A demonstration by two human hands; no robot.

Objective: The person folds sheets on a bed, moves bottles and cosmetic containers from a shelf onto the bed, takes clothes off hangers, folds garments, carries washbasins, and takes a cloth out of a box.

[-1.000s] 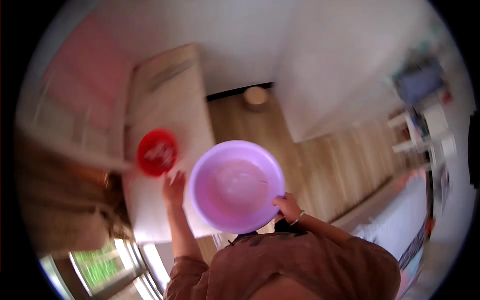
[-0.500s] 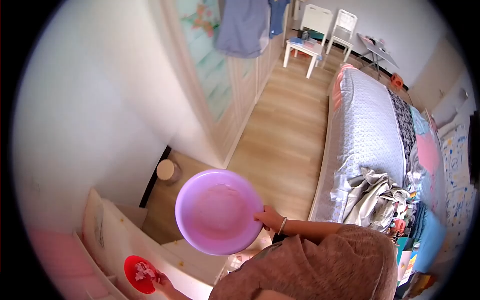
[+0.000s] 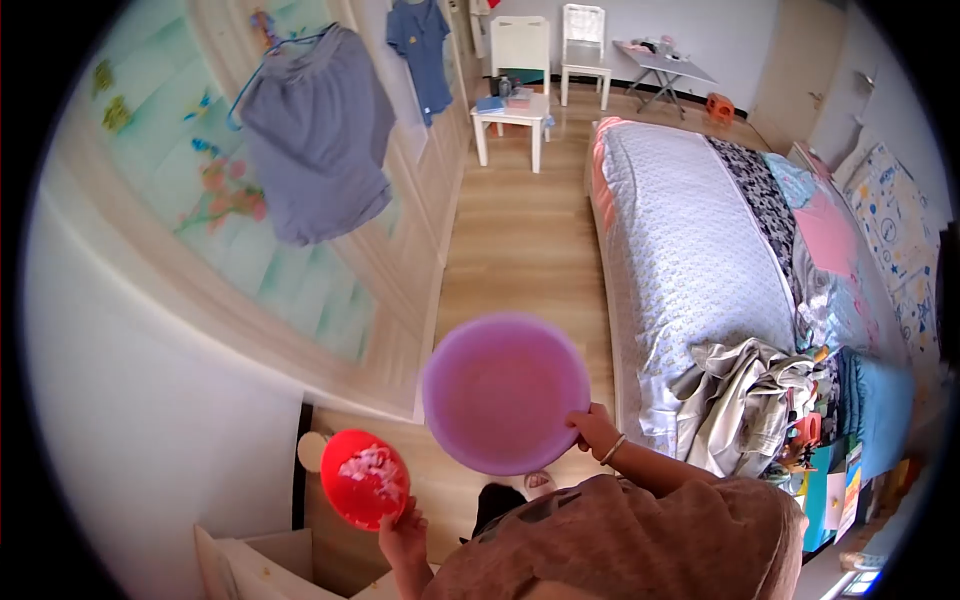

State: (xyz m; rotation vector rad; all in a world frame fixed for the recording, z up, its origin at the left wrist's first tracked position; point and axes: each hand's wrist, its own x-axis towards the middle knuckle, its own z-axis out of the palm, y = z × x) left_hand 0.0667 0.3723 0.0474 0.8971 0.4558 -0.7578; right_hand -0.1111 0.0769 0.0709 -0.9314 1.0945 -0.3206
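A large purple basin [image 3: 507, 395] is held in front of my body, with my right hand [image 3: 594, 432] closed on its lower right rim; a bracelet circles that wrist. To the left and a little lower, my left hand [image 3: 404, 534] grips the lower rim of a red bowl [image 3: 350, 505]. White and pinkish pieces [image 3: 373, 470] lie inside the bowl. The basin's inside is evenly purple, and I cannot make out its contents. Basin and bowl are apart.
Wood floor [image 3: 520, 245] runs between a wardrobe [image 3: 405, 330] with hanging clothes and a bed [image 3: 690, 250] piled with cloth. White chairs [image 3: 585, 55], a small table [image 3: 510, 118] and a folding table [image 3: 665, 68] stand far ahead. A round object [image 3: 312, 451] is behind the bowl.
The view has swung right toward the bed and wardrobe. My left hand, beside the bowl on the white surface earlier, has taken hold of it and lifted it. My right hand still holds the basin.
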